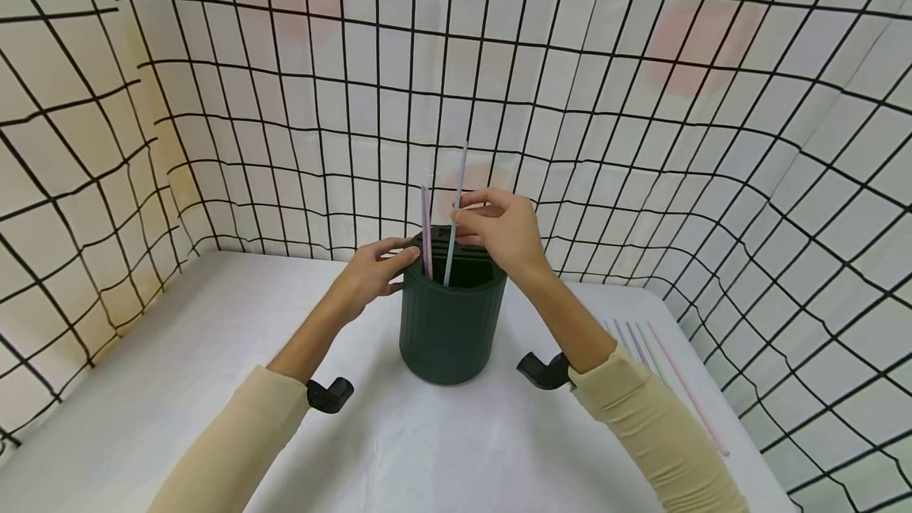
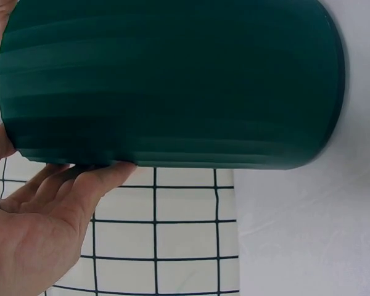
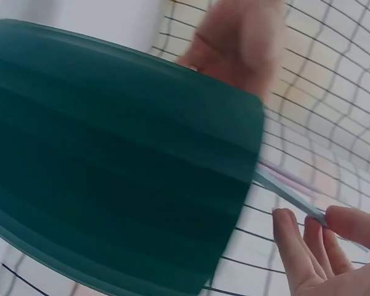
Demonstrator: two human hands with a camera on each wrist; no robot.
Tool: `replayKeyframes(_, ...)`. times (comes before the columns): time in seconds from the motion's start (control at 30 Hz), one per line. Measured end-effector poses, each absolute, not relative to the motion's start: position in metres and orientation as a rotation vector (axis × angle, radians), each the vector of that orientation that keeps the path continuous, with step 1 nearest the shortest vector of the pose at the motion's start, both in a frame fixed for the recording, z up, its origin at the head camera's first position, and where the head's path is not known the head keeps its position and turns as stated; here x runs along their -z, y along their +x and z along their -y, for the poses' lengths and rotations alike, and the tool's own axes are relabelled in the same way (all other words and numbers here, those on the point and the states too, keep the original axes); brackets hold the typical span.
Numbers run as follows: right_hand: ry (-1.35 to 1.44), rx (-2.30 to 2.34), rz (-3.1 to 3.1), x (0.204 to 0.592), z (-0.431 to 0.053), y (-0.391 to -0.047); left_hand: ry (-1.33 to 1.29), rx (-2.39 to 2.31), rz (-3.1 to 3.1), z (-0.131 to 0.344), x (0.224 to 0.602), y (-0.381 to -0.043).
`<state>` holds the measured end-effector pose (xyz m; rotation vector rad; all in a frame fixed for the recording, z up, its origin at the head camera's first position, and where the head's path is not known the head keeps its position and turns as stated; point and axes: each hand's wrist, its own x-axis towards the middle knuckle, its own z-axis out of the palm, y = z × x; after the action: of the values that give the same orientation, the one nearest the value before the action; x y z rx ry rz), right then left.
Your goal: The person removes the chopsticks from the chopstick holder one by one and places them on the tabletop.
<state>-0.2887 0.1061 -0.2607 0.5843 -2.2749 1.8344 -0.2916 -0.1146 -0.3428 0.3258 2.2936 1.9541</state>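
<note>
A ribbed dark green container (image 1: 452, 331) stands upright on the white table, its open top facing me. My left hand (image 1: 365, 274) holds its left side, thumb at the rim and fingers along the outer wall, as the left wrist view also shows. Above the opening, my right hand (image 1: 509, 232) pinches a light blue straw (image 1: 461, 169) between thumb and fingers. That straw's lower end is inside the container; its tip is hidden from me. Two pinkish-purple straws (image 1: 426, 220) stand inside at the left, leaning on the rim.
Several pastel straws (image 1: 687, 378) lie on the table at the right, partly behind my right sleeve. Black wire grid (image 1: 356, 125) encloses the back and both sides of the white table (image 1: 427, 465). Black wrist mounts (image 1: 545, 370) sit at both wrists.
</note>
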Motion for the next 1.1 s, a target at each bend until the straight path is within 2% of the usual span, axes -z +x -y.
replayKeyframes(0.33,0.577,-2.012,2.023,0.218,-0.120,-0.281,0.322,-1.957,-2.291,0.115,0.344,-0.290)
replayKeyframes(0.67,0.535,-2.043,1.932,0.196,-0.149,-0.276,0.315,-1.944,-2.311,0.115,0.346,-0.292)
replayKeyframes(0.87,0.451,-2.014,2.006,0.201,-0.177,-0.279,0.316,-1.937,-2.318,0.115,0.345,-0.292)
replayKeyframes(1.1,0.275,-1.908,2.200,0.224,-0.217,-0.283,0.320,-1.930,-2.324,0.114,0.345,-0.292)
